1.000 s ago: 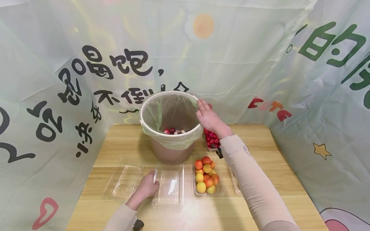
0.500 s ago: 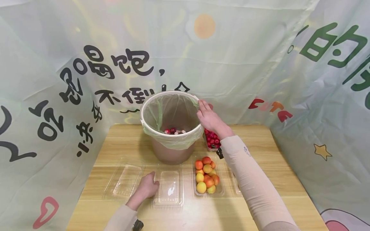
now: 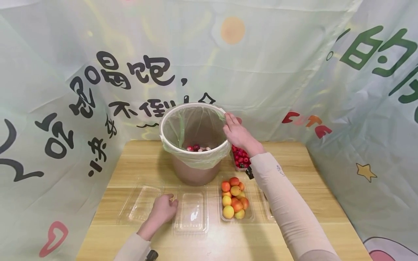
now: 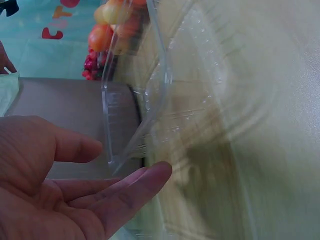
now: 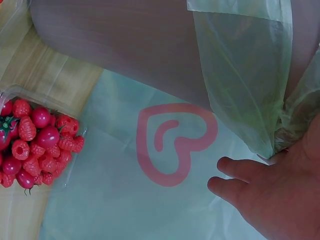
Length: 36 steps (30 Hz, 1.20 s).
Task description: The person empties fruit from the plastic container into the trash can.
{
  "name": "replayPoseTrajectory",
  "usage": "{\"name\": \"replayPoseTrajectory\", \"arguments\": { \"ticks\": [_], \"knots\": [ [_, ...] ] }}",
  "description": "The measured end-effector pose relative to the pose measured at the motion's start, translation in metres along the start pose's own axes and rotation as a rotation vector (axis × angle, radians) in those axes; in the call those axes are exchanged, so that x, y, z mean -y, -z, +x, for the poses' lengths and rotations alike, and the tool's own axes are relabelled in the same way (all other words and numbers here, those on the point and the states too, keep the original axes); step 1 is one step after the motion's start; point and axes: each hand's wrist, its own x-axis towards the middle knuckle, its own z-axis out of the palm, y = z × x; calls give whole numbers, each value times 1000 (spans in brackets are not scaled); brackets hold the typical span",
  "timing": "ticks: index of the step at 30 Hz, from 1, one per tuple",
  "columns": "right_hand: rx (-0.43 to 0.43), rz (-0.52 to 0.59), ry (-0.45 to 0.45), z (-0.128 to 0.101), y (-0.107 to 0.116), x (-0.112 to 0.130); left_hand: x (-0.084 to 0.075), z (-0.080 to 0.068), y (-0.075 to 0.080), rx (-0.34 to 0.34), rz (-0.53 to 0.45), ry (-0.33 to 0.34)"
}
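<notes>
A brown bin (image 3: 192, 174) lined with a green bag (image 3: 196, 159) stands at the table's back middle, with a few red fruits (image 3: 196, 148) at its bottom. My right hand (image 3: 236, 132) grips the bin's right rim; in the right wrist view this hand (image 5: 272, 192) sits against the bag (image 5: 245, 75). My left hand (image 3: 162, 210) lies on the table beside the left edge of an empty clear tray (image 3: 191, 214). In the left wrist view that hand (image 4: 127, 160) has relaxed fingers, just short of the tray's edge (image 4: 135, 100), and holds nothing.
A clear tray of apricots (image 3: 233, 199) lies right of the empty one. A tray of raspberries and cherry tomatoes (image 3: 240, 157) sits behind it, under my right wrist. Another clear tray (image 3: 140, 203) lies at the left. Printed cloth (image 3: 65, 108) walls in the table.
My left hand has slipped a little left, off the empty tray's edge. The right hand stays on the bin's rim.
</notes>
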Motion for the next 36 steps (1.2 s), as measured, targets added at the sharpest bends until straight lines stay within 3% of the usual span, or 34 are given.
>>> {"name": "replayPoseTrajectory", "arguments": {
  "ticks": [3,10,13,16,23,29,36],
  "knots": [
    [0,-1,1,0,0,0,-4,-1,1,-17,-8,-13],
    [-1,-1,-8,-1,0,0,-22,-4,-4,-201,79,-190],
    [3,-3,-12,-1,0,0,-33,-4,-6,-226,41,-217],
    [3,-3,-17,-1,0,0,-46,-4,-10,-184,-43,-215],
    [0,6,-5,0,0,-1,-76,-1,-32,1,-188,-196],
    [-1,0,-4,-1,0,0,-89,3,-56,49,-160,-258],
    [-2,7,-7,0,1,0,-88,6,-76,93,-124,-272]
  ]
}}
